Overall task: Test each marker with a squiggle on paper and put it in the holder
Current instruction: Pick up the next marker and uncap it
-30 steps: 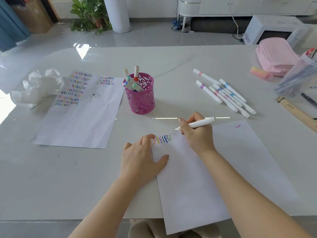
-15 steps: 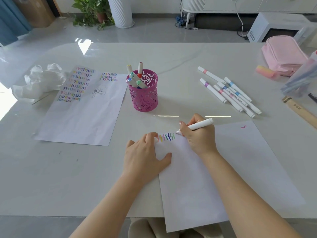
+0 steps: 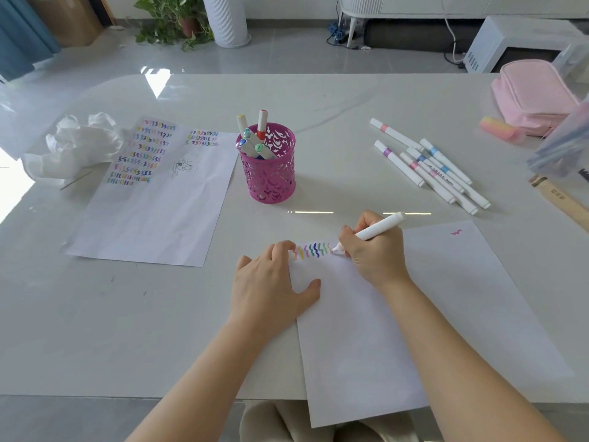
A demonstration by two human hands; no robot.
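My right hand grips a white marker with its tip on the near sheet of paper, right after a row of coloured squiggles. My left hand lies flat with spread fingers, pressing the sheet's top left corner. A pink cut-out holder stands beyond the hands with several markers in it. Several more white markers lie loose on the table to the right.
A second sheet covered in squiggle rows lies at the left, with a crumpled white tissue beside it. A pink pouch, a pink eraser, a clear bag and a wooden ruler crowd the right edge.
The marker tip has moved slightly right along the squiggle row. The left hand stays pressed on the paper. The view has shifted a little.
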